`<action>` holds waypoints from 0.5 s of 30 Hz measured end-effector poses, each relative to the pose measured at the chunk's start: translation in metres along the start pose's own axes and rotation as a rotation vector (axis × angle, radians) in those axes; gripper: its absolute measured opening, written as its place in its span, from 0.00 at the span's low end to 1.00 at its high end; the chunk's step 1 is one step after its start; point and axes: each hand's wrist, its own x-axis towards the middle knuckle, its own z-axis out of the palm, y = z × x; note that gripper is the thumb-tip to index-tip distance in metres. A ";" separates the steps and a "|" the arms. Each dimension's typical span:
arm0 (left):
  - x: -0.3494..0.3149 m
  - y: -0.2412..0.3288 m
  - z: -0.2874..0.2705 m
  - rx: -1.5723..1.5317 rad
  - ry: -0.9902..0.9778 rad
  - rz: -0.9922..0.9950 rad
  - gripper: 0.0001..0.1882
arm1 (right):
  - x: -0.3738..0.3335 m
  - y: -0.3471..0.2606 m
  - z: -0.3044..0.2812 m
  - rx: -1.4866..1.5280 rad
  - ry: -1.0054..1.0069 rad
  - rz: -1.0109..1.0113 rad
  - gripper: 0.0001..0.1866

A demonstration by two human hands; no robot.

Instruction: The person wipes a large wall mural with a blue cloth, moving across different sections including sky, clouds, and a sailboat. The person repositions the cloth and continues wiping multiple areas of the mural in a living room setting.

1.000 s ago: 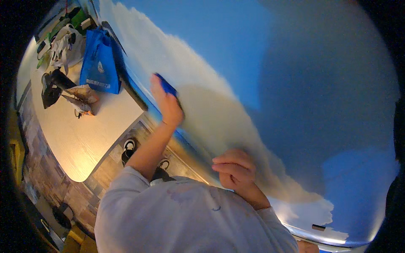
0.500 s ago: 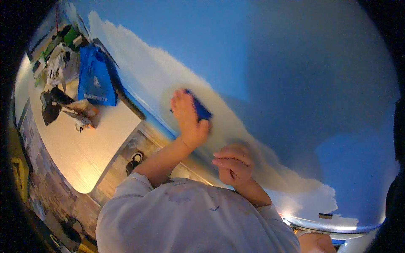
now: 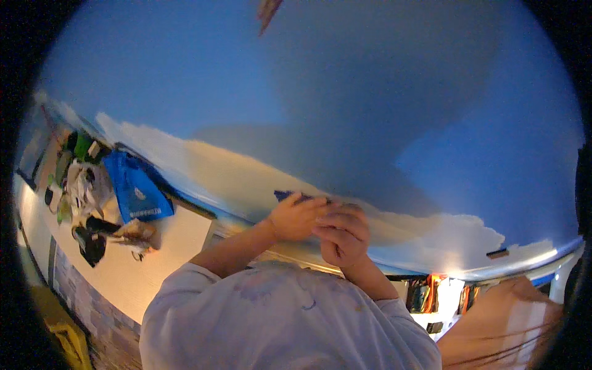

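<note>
A dark blue flat pad (image 3: pixel 282 195), perhaps a folded cloth, shows its far edge beyond my left hand (image 3: pixel 299 217). That hand lies over it with fingers bent toward the right, against or close to a big blue surface (image 3: pixel 203 74) with a whitish, cloud-like band (image 3: pixel 231 169). My right hand (image 3: pixel 342 235) is curled up just beside the left, and the fingertips of the two hands meet or overlap. Whatever my right fingers enclose, if anything, is hidden. The rest of the pad is covered by my hands.
On the left, a pale table (image 3: pixel 176 243) carries a blue bag (image 3: pixel 139 191), a black item (image 3: pixel 92 246) and assorted bags. A small dark block (image 3: pixel 496 253) sits on the blue surface at right. Beyond it are colourful items (image 3: pixel 425 295) and a tan surface (image 3: pixel 505 320).
My left hand has come right and nearer with the pad, up to my right hand. The view has turned, so table and surface appear shifted. My right hand stays curled.
</note>
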 end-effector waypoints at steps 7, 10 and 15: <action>0.138 -0.053 -0.093 0.185 0.355 -0.063 0.24 | 0.017 -0.015 0.004 -0.215 0.188 0.008 0.13; 0.097 -0.046 -0.067 0.138 0.240 -0.009 0.24 | 0.025 -0.022 0.023 -0.265 0.170 0.085 0.20; -0.001 -0.045 0.000 0.059 0.233 -0.164 0.28 | -0.011 -0.007 0.083 -0.198 0.051 0.102 0.31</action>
